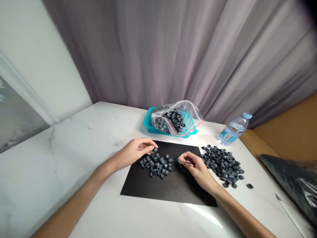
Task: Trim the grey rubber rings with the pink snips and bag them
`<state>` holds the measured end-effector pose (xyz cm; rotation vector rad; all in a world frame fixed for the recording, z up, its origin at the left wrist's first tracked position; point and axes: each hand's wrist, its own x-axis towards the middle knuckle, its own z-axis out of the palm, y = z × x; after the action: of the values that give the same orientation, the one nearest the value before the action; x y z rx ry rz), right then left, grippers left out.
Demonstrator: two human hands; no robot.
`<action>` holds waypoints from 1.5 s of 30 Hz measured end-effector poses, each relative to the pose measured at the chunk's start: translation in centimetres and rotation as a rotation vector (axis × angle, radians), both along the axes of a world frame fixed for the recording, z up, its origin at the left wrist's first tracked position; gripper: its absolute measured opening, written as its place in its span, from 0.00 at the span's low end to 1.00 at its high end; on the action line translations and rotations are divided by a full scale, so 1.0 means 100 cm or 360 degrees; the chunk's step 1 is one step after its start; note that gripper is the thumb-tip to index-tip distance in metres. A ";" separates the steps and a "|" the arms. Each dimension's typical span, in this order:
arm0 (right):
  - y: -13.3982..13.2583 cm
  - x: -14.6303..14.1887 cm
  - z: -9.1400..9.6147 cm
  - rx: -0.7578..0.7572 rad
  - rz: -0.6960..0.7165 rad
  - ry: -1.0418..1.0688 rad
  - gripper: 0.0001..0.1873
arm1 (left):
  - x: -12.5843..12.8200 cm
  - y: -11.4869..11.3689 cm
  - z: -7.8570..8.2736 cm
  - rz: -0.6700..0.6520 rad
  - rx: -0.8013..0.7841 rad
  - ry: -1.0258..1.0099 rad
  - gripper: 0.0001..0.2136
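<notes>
On a black mat (153, 190) lies a pile of small dark grey plastic rings (158, 164). My left hand (141, 147) is at the pile's far left edge, its fingertips pinched on one small grey ring (155, 150). To the right of that pile, my right hand (194, 162) is low over the mat with thumb and fingers closed. A dark ring (178, 161) shows at its fingertips, and a few more sit partly hidden beneath the hand. A larger heap of the same rings (223, 163) spreads over the white table beside my right hand.
Behind the mat, a turquoise basket (148, 125) holds an open zip bag (189, 110) of rings. A water bottle (232, 129) stands back right. One loose ring (250, 186), a pale pointed tool (288, 211), a cardboard box (287, 127) and a dark plastic-wrapped bundle (289, 181) are at right.
</notes>
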<state>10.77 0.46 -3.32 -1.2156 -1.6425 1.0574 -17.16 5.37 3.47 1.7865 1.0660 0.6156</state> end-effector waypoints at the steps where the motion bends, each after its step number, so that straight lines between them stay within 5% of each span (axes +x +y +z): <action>1: -0.002 0.001 -0.002 -0.0003 0.0006 -0.0016 0.16 | 0.005 -0.003 0.000 -0.0015 -0.0019 -0.0022 0.13; 9: -0.010 0.000 -0.004 0.0222 -0.0017 -0.0287 0.11 | 0.050 -0.032 -0.005 -0.0017 -0.0166 -0.0269 0.13; 16: -0.020 -0.001 0.014 0.0411 -0.0178 -0.0208 0.11 | 0.057 -0.036 -0.006 0.0028 -0.0404 -0.0408 0.13; 22: -0.025 0.016 0.031 0.0296 0.0509 -0.0538 0.08 | 0.056 -0.041 0.002 0.0064 -0.0736 -0.0624 0.14; 35: -0.013 0.042 0.040 0.0161 0.0611 -0.0673 0.05 | 0.059 -0.044 0.004 0.0034 -0.1026 -0.0958 0.12; 40: -0.015 0.061 0.055 -0.0037 0.0540 -0.0696 0.09 | 0.057 -0.045 0.005 -0.0022 -0.1040 -0.0992 0.12; 45: -0.020 0.072 0.057 -0.0258 0.0740 -0.0799 0.07 | 0.057 -0.046 0.004 -0.0044 -0.1028 -0.1006 0.12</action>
<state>17.95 -1.58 2.39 -1.3089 -2.3466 1.2491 -11.50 0.82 3.91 0.9459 0.6839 0.6607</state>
